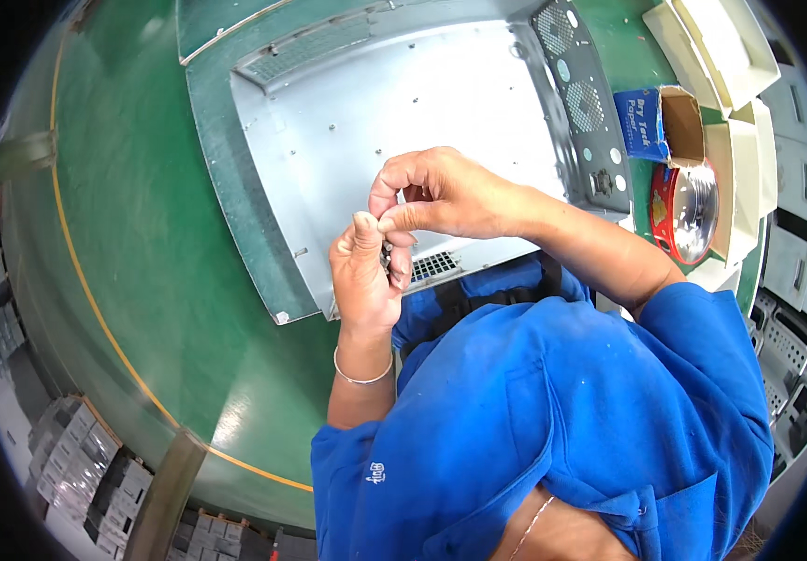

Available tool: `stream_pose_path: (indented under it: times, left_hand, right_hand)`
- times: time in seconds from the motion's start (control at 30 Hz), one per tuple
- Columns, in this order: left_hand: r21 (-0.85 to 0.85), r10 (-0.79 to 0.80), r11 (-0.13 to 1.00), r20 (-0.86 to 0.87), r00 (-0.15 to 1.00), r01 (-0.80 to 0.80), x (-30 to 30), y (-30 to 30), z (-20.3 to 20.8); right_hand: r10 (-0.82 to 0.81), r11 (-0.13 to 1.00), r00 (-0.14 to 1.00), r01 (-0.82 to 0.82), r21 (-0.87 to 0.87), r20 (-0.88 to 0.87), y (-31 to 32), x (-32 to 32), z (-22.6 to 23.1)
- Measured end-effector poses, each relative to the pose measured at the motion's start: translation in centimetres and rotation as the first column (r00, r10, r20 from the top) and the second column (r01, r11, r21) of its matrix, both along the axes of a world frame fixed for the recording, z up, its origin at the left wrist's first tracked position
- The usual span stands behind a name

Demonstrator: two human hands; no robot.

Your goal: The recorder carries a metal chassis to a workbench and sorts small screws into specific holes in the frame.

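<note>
Both hands meet over the near side of a silver sheet-metal case (460, 75). My left hand (361, 271), with a thin bracelet at the wrist, is curled closed around some small dark metal parts (387, 254), mostly hidden by its fingers. Thumb and index finger of my right hand (446, 196) pinch together against the left thumb tip. Whatever sits in that pinch is too small and covered to name. Inside the case, several small studs stand on the floor panel. A dark perforated end panel (576, 93) closes its right side.
The case lies on a green-topped table (226, 178). At the right stand a blue cardboard box (642, 124), a round red tin (667, 215) and cream plastic bins (745, 178). Stacked cartons (72, 458) and a post (168, 491) are at the lower left.
</note>
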State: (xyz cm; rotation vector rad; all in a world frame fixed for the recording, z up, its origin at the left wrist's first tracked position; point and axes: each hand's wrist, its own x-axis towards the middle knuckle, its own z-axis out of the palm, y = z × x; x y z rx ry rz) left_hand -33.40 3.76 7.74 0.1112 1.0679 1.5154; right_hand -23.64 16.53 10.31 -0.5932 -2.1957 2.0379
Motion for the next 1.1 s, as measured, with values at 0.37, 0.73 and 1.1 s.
stream_pose_path:
  times: [0.37,0.73,1.1]
  left_hand:
    - [-0.005,-0.108,0.994,0.218,0.970,0.112,0.3,-0.1,-1.0]
    - [0.029,-0.109,0.994,0.308,0.945,0.105,0.1,-0.2,-1.2]
    - [0.012,-0.044,0.999,0.244,0.969,0.042,1.3,-0.2,-1.2]
  right_hand:
    - [-0.003,0.998,0.985,0.014,-0.060,0.170,-0.2,6.9,-3.6]
    - [0.156,0.986,0.950,-0.167,0.016,0.271,-1.1,8.8,-3.5]
    - [0.261,0.958,0.942,-0.280,0.063,0.211,-0.7,8.9,-3.7]
